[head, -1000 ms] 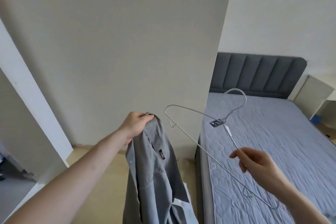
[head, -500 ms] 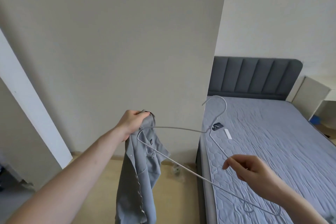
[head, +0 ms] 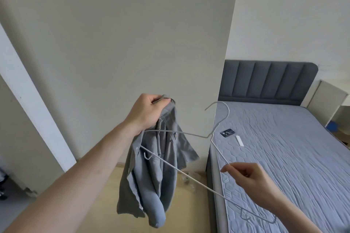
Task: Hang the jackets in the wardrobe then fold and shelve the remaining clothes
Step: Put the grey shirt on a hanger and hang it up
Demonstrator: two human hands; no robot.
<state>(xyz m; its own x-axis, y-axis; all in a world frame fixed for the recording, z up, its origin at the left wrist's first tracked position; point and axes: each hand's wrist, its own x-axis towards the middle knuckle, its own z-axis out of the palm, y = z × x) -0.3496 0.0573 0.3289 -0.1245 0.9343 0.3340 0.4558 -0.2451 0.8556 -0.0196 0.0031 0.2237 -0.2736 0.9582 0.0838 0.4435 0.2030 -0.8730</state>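
While left hand [head: 146,111] clenches grey jacket [head: 153,168] collar at 12 o'clock, my right hand [head: 251,181] pinches white hanger [head: 189,134] wire at 4 o'clock — hanger tip inside jacket.

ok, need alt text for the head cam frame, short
A person's left hand holds a grey jacket up by its collar while the right hand pinches a white wire hanger, one end of it pushed into the jacket. Behind stand a plain wall panel and, to the right, a bed with a grey headboard.
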